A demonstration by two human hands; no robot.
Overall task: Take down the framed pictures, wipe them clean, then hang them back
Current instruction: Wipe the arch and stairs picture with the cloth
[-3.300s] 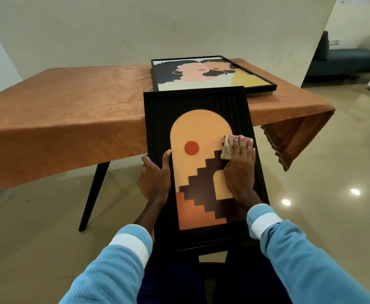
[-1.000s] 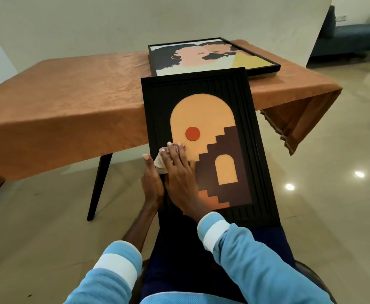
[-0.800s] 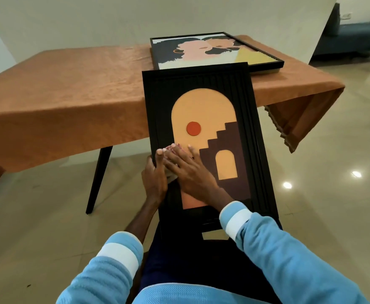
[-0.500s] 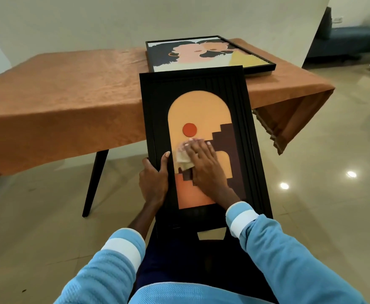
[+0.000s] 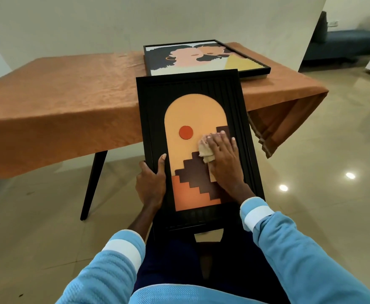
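Observation:
A tall black-framed picture [image 5: 192, 102] with an orange arch, a red dot and brown steps lies sloped on my lap, its top edge against the table. My left hand [image 5: 151, 183] grips its left edge, thumb on the front. My right hand [image 5: 223, 161] lies flat on the picture's right half and presses a crumpled beige cloth [image 5: 206, 151] onto the glass. A second framed picture [image 5: 201, 58], showing two faces, lies flat on the table behind.
The table [image 5: 59, 102] has an orange cloth and black legs and stands against a pale wall. Shiny tiled floor [image 5: 322, 172] spreads to the right, with a dark sofa [image 5: 350, 42] far back right.
My right hand has slid the cloth from the picture's left edge across to its right half. My left hand keeps its grip on the left edge.

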